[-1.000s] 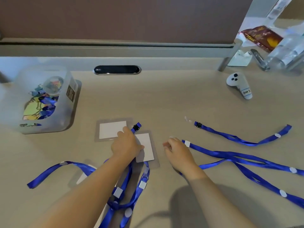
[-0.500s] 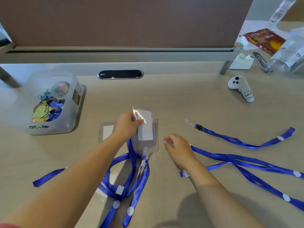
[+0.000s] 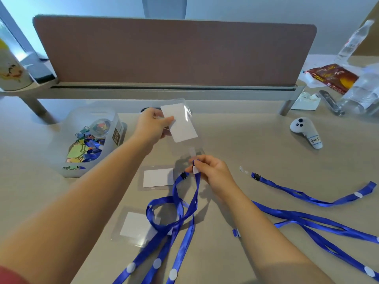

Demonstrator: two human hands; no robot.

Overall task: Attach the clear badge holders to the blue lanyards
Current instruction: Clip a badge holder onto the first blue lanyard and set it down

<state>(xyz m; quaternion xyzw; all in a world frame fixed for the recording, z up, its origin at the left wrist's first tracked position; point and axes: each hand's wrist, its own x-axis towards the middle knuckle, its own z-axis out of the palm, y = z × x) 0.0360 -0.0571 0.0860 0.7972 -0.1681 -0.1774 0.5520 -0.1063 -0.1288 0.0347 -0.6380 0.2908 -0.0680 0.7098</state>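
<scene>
two hands work above the desk (image 3: 235, 124). the left hand (image 3: 151, 128) is raised, thumb and fingers pinching the left edge of a clear holder (image 3: 181, 125) that carries a white card; the holder hangs tilted in the air, its lower end reaching down toward the right hand (image 3: 213, 173). the right hand pinches the white-tabbed end of a blue lanyard (image 3: 184, 203) between thumb and forefinger, just below the holder's lower edge, the other fingers curled in. whether the lanyard end touches the holder i cannot tell. this lanyard drops from the pinch, loops on the desk and runs off toward the near edge; its black clip (image 3: 183, 175) hangs just left of the right hand.

two more holders lie flat on the desk: one (image 3: 156, 178) between the two forearms, beside the black clip, and another (image 3: 137, 226) nearer the person, partly under the lanyard's loop. further lanyards (image 3: 307, 220) lie to the right, one with its clip end (image 3: 256, 176) well apart from the right hand.

a clear tub (image 3: 88, 140) of binder clips and blue straps sits at the left, beside the left forearm. a white controller (image 3: 306, 130) with a handwritten label rests at the right. behind a brown divider (image 3: 174, 52), at far right, lie plastic bottles (image 3: 361, 93) and a red packet (image 3: 332, 75).
</scene>
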